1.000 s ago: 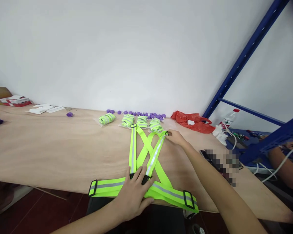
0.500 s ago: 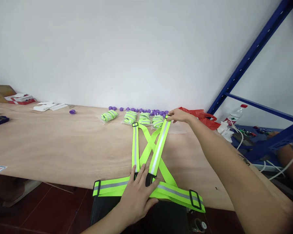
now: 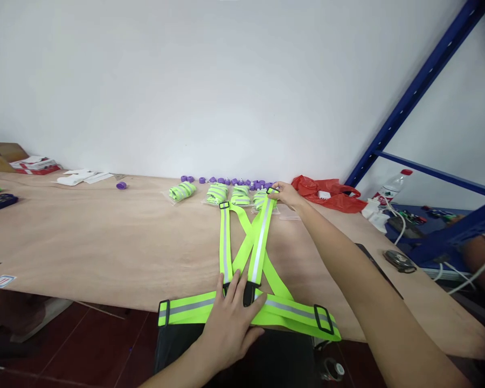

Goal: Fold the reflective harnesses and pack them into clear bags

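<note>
A neon-yellow reflective harness (image 3: 261, 237) with grey stripes and black buckles lies over the table's front edge. Two upright straps and a crossed pair run from its waist belt (image 3: 295, 310). Fingers spread, my left hand (image 3: 232, 320) lies flat on the belt's middle, partly covering the black centre piece. My right hand (image 3: 283, 194) pinches the top end of the right strap by its black buckle, near the bagged harnesses. Several rolled harnesses in clear bags (image 3: 217, 193) sit in a row behind it, the rightmost partly hidden by the strap.
Several purple rolls (image 3: 234, 182) line the wall. A red plastic bag (image 3: 331, 195), a bottle (image 3: 394, 183) and a blue metal frame (image 3: 420, 86) are at the right. White papers (image 3: 78, 177) and a cardboard box (image 3: 2, 156) stand far left on the wooden table (image 3: 105, 237).
My right hand has moved slightly left with the strap's buckled end, so the strap stands more upright. My left hand stays flat on the belt. The view has shifted a little.
</note>
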A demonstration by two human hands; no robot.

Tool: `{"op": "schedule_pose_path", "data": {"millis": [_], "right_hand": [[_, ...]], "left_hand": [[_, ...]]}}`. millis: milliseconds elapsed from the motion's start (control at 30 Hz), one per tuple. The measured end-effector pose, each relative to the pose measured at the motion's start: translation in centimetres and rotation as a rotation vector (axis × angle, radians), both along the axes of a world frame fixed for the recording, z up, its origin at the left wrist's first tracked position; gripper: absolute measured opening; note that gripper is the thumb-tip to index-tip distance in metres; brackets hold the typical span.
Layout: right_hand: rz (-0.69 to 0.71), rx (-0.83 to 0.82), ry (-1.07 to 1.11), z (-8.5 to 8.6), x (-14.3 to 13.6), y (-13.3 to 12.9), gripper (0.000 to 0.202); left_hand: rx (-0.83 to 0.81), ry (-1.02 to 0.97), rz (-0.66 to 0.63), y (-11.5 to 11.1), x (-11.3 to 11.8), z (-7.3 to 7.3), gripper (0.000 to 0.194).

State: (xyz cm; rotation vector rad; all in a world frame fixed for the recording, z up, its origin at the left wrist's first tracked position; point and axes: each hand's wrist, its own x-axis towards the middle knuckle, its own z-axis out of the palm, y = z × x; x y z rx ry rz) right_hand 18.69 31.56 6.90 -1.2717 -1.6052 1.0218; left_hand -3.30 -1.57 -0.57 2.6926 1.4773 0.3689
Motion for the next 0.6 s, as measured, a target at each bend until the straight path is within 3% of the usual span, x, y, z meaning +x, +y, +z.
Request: {"op": "schedule_pose_path", "data": {"millis": [167,300,433,533,600], "right_hand": [[-0.087,0.081,-0.143,-3.4,-0.9,-0.1,0.036],[-0.127,0.128,-0.294,-4.3,-0.8,-1.6,0.036],[-0.106,0.227,-0.391,-2.7,0.6,-5.9,0.048],[0.001,0.322,-0.515,-1.5,2.9,-12.0,0.045],[0.015,0.333,-0.575,-1.5,5.1,-17.2,0.043]], "left_hand": [[-0.032,0.001,-0.041,0.0,0.0,0.7,0.070],[-0.054,-0.079,-0.071,-0.5,-1.9,2.4,0.068],[-0.017,-0.194,0.013,-1.6,-8.3,3.6,0.061],[0.003,-0.242,0.136,-2.8,-14.3,2.7,0.063],[-0.007,-0.262,0.201,-3.6,-17.0,1.5,0.061]]}}
